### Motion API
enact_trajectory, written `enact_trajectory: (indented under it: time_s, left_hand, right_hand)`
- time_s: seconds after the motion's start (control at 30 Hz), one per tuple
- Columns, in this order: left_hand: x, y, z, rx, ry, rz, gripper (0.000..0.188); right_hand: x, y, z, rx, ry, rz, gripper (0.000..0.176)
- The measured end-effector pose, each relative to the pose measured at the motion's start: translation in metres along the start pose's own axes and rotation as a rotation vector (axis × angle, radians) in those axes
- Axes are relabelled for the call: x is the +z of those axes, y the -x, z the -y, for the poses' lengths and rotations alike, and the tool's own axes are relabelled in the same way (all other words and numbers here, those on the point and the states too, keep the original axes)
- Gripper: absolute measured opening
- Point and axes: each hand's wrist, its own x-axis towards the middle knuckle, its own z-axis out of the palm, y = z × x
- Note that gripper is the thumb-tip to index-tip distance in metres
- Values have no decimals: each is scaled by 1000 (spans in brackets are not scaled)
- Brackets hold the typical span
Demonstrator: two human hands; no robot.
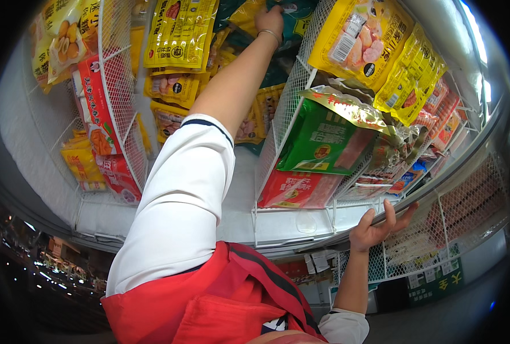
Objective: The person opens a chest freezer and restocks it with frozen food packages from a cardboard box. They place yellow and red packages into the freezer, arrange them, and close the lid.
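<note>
My left hand (270, 23), with a bracelet at the wrist, reaches deep into a chest freezer. It touches a dark green bag (296, 32) beside a yellow bag (243, 18); whether the fingers grip either one is not clear. Below the forearm lie yellow packs of sausages (169, 118). My right hand (375, 228) is at the dark frame (448, 165) along the freezer's near right side, fingers spread and resting against it. Near that hand, in a white wire basket (287, 129), are a green pack of meat slices (323, 137) and a red one (302, 189).
A second wire divider (119, 86) stands left of my arm, beside a red spring-roll pack (94, 103) and yellow bags (81, 159). Large yellow sausage packs (362, 38) are piled high at right. Frost coats the freezer wall (16, 116). Another mesh basket (414, 253) shows at lower right.
</note>
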Motion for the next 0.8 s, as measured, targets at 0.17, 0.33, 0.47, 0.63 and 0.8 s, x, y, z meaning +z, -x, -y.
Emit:
enact_trajectory:
  time_s: [0.17,0.33,0.47,0.63,0.8]
  left_hand:
    - [-18,12,-28,399,-966,-368,72]
    - [-38,28,0,306,-1135,-51,80]
    - [-67,53,1,542,-1248,63,86]
    - [-175,91,-39,630,-1485,-298,86]
    - [-216,101,-29,449,-1471,-240,96]
  right_hand:
    - [-1,1,0,-1,22,8,35]
    - [-1,-1,2,-2,20,-3,36]
    - [-2,-2,3,-13,8,-17,36]
    - [-1,-1,3,10,-24,-23,36]
    - [1,-3,3,-14,-64,-59,33]
